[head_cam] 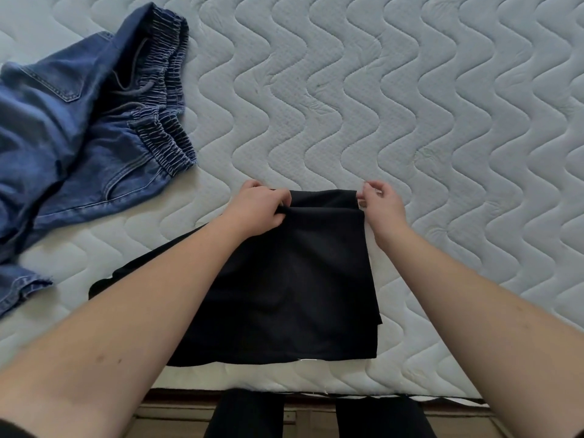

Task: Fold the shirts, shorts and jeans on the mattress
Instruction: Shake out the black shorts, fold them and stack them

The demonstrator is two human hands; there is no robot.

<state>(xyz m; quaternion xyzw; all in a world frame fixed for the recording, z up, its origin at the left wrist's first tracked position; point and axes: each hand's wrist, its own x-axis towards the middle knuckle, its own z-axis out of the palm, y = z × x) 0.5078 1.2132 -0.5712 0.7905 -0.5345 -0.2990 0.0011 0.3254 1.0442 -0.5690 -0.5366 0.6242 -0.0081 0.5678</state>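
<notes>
A black garment (290, 289) lies partly folded near the front edge of the white quilted mattress (410, 105). My left hand (257, 210) grips its far left corner, fingers curled round the fabric edge. My right hand (384, 205) pinches the far right corner between thumb and fingertips. The top layer's far edge sits a little short of the layer beneath. Part of the garment trails out to the left under my left forearm. Blue jeans (72, 128) with an elastic drawstring waist lie crumpled and unfolded at the far left.
The mattress's front edge (316, 387) runs just below the black garment, with a wooden bed frame beneath it. My legs in dark trousers (249, 415) stand against that edge. Bare quilted mattress stretches to the right and far side.
</notes>
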